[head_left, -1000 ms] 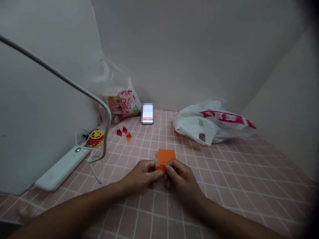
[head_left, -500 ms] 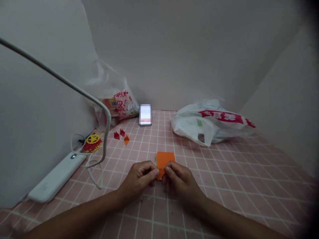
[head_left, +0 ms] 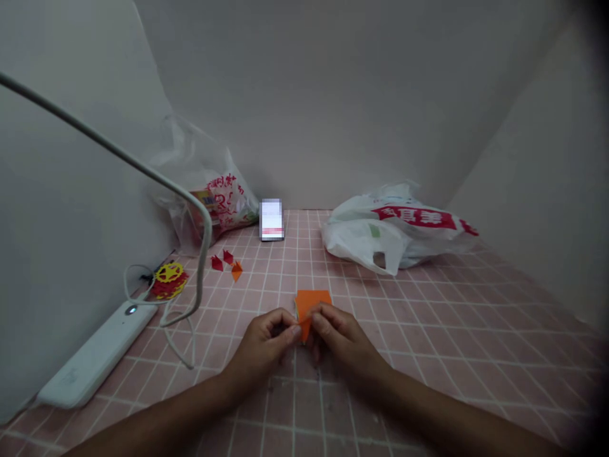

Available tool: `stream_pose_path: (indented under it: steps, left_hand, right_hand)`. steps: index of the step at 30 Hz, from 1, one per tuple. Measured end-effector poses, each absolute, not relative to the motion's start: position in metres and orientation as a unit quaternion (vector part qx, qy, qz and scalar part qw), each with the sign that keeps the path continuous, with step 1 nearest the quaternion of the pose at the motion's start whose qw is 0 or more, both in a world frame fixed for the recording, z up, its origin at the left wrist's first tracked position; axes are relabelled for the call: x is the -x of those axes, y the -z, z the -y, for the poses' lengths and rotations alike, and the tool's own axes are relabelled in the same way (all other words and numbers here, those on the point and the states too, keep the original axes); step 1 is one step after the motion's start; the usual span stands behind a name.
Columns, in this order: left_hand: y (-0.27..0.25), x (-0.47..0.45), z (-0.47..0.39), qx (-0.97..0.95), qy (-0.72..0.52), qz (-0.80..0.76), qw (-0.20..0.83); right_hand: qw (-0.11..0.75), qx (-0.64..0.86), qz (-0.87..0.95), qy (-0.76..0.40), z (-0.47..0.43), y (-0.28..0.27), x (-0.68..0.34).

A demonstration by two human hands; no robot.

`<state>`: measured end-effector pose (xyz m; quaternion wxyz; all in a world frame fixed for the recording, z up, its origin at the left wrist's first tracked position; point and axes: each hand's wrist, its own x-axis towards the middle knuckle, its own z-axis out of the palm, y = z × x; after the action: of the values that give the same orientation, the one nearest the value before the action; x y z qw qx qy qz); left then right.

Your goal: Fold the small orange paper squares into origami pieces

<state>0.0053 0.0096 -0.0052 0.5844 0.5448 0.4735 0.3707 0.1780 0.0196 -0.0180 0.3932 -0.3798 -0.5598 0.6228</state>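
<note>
Two bare hands are working one small orange paper piece [head_left: 305,330], pinched at the near edge of the orange paper stack [head_left: 314,298]. Using the stack as reference for everything.

Left hand [head_left: 266,343]: sitting near-left of the stack, thumb and index fingers closing on the piece's left side. Right hand [head_left: 345,336]: sitting near-right, its fingers gripping the right side and overlapping the stack's near right part, so the right is being the nearer hand to the stack.

Key relation: the piece is lying directly between the two sets of fingertips, touching both. Its visible upper strip is slanting from the left fingers up to the right ones; a tip is pointing toward the person. Fingers are covering too much to tell the true long axis.

Rest: two red folded pieces [head_left: 217,263] and an orange folded piece [head_left: 236,271] are lying far-left of the stack. Phone [head_left: 271,219] is standing beyond them, white bag [head_left: 356,238] is slumping far-right, all on the pink desk [head_left: 428,349].
</note>
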Motion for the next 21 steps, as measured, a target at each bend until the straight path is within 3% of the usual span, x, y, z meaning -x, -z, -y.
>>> stream_pose_path:
  steps: [13, 21]
  left_hand:
    - [0.0064, -0.0068, -0.0079, -0.489, -0.339, -0.442, 0.671]
    - [0.0057, -0.0073, -0.0046, -0.524, -0.305, -0.444, 0.66]
  right_hand:
    - [0.369, 0.381, 0.584, -0.614, -0.0137, 0.0206, -0.181]
    - [0.367, 0.386, 0.643, -0.55, -0.0137, 0.019, -0.1817]
